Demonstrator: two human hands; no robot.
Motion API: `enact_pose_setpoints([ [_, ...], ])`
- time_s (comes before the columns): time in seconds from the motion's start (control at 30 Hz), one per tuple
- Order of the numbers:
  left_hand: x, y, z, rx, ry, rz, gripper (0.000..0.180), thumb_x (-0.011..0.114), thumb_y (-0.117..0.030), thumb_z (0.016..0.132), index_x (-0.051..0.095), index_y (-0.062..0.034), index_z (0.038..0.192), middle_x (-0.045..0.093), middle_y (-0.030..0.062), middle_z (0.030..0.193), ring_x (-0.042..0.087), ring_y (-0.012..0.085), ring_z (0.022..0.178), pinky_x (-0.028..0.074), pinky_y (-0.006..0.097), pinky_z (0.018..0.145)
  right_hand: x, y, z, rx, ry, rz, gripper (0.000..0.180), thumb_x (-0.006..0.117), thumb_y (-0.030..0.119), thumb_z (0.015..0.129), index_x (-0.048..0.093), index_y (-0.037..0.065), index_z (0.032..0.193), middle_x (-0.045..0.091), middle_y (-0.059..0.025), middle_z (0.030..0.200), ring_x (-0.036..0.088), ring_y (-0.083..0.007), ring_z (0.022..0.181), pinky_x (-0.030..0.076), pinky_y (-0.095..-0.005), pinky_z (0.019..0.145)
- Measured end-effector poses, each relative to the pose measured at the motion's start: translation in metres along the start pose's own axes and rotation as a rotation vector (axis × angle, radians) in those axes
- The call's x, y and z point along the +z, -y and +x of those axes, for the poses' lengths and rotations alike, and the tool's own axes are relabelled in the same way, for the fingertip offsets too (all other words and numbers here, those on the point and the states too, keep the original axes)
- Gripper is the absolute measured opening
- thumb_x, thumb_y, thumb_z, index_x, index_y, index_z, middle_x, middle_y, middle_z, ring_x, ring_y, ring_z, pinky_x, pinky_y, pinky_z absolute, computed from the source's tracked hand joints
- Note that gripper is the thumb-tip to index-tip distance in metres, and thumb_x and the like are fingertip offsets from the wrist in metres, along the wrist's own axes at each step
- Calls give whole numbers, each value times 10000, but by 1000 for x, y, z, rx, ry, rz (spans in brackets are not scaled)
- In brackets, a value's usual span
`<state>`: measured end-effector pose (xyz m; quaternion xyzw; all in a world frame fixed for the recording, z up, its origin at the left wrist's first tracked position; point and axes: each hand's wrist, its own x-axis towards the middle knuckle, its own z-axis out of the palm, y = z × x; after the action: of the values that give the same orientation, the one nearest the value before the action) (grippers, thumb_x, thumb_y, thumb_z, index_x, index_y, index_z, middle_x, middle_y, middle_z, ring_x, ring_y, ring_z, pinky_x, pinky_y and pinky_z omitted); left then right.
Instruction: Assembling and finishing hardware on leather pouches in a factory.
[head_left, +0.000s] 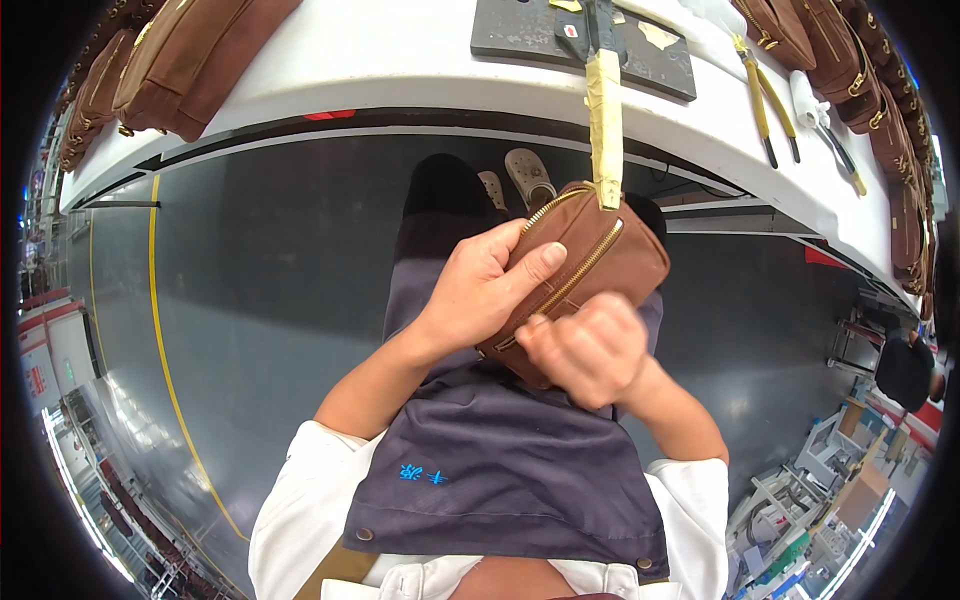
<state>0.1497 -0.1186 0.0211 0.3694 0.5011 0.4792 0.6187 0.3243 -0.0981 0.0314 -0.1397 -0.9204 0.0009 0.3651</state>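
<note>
I hold a small brown leather pouch (610, 255) with two brass zippers in front of my grey apron (500, 470). My left hand (480, 290) wraps around its left side, thumb lying across the front near the zippers. My right hand (585, 350) is closed at the pouch's lower end, fingers curled by a zipper. The pouch's top edge meets a tool wrapped in yellowish tape (604, 110) that sticks out from a dark pad (520, 35) on the white workbench (400, 60).
Brown pouches lie stacked at the bench's left (180, 60) and along its right side (860, 70). Yellow-handled pliers (765, 100) lie on the bench at right. Below are a grey floor with a yellow line (160, 350) and my light clogs (528, 175). Another person (905, 370) is at far right.
</note>
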Motion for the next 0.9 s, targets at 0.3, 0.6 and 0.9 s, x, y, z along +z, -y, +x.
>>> enact_pose_setpoints([
  [0.3,-4,2,-8,-24,0,114,286,648,-263,998,642,23,1005,646,9,784,510,39,739,480,267,647,-14,-27,-4,-20,62,69,91,770,80,809,689,86,851,564,-24,740,539,-206,631,474,-332,561],
  [0.6,1,-3,-7,10,-46,-67,270,615,-241,1021,628,17,1099,665,7,918,548,34,850,497,240,755,-5,-20,5,79,-89,-79,159,815,72,758,706,-9,841,512,-6,695,475,-150,576,417,-297,526],
  [0.9,-10,-12,-11,-1,-19,-150,625,591,-127,1015,265,-31,1539,602,149,1256,636,132,1005,529,289,876,0,-50,-6,548,5,73,350,714,254,868,708,52,1154,648,-140,1130,601,-326,1026,480,-410,944],
])
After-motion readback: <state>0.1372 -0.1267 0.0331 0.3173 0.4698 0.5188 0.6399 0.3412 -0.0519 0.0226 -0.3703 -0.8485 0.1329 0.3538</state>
